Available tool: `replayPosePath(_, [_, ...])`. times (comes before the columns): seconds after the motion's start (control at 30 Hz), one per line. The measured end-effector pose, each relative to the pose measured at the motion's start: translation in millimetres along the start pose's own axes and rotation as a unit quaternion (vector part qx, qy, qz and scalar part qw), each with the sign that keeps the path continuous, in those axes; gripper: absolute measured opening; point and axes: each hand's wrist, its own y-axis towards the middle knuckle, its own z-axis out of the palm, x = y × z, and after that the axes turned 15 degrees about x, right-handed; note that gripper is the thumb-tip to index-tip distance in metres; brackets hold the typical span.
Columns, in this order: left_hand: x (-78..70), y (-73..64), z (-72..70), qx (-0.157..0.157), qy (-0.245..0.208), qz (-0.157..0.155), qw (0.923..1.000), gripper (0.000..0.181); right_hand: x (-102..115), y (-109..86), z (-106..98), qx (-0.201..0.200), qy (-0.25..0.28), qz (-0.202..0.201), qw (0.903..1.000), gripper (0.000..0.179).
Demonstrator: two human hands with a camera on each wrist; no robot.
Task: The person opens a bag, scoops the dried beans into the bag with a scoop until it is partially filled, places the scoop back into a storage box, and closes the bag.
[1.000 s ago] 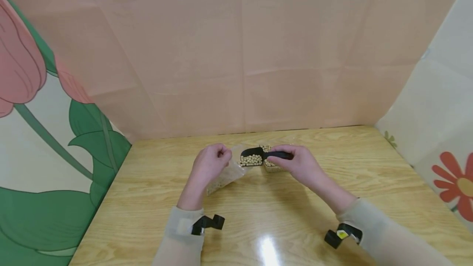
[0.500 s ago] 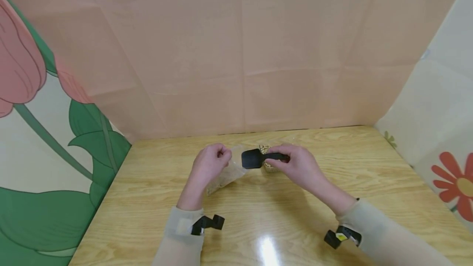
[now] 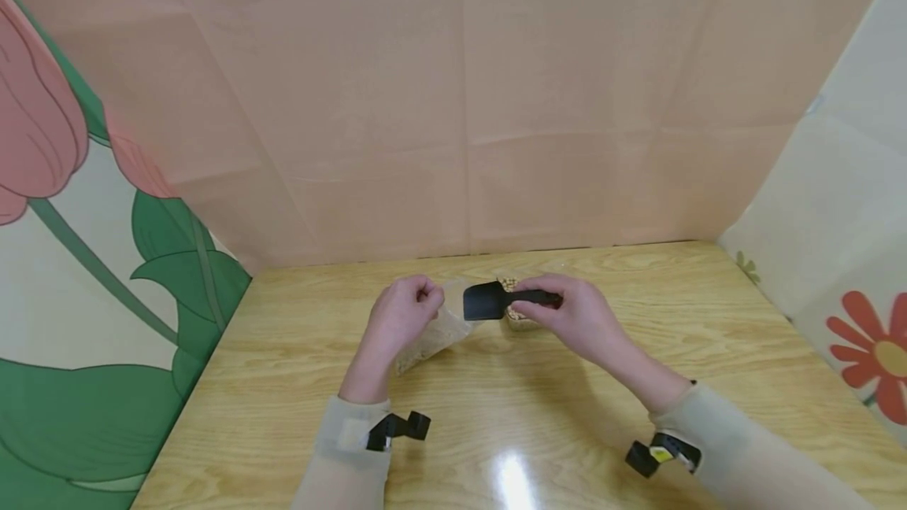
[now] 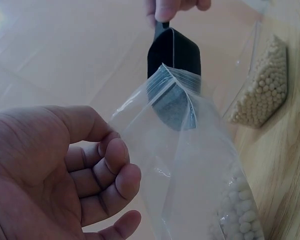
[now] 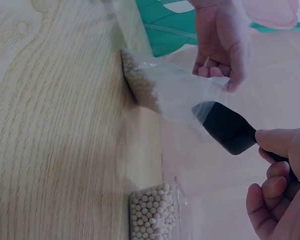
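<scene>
My left hand (image 3: 409, 311) pinches the edge of a clear zip bag (image 4: 165, 165) between thumb and fingertip. Pale round beads (image 4: 240, 205) lie in the bottom of that bag, which leans on the table. A black scoop (image 3: 484, 302) is held by its handle in my right hand (image 3: 567, 309). Its back faces up in the head view, and in the left wrist view its front end sits inside the bag's mouth. Close under the right hand stands a clear box (image 5: 152, 210) of similar beads, partly covered by that hand in the head view.
The wood-grain table (image 3: 283, 384) reaches back to a pinkish cloth backdrop (image 3: 460, 140). Flower-printed panels stand at the left (image 3: 78, 321) and right (image 3: 815, 258). Both forearms wear black camera mounts.
A second ago the scoop lay level with a load of beads showing. It has turned over above the bag, and no beads show on it now. The left hand keeps its place.
</scene>
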Motion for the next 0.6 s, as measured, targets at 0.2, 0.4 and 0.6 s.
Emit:
replayPosePath(0.2, [-0.5,-0.7,-0.2,-0.001,-0.002,0.002,1.0000,0.027,-3,-7.8,-13,0.006,0.041,0.028,0.9988,0.026])
replayPosePath(0.4, [-0.5,-0.8,-0.2,0.001,-0.003,0.004,1.0000,0.028,-13,-18.8,-34,0.000,0.057,0.063,0.9964,0.033])
replayPosePath(0.6, [-0.8,-0.1,-0.2,0.005,-0.003,0.001,1.0000,0.029,-27,-24.3,-53,-0.003,0.049,0.083,0.9953,0.041])
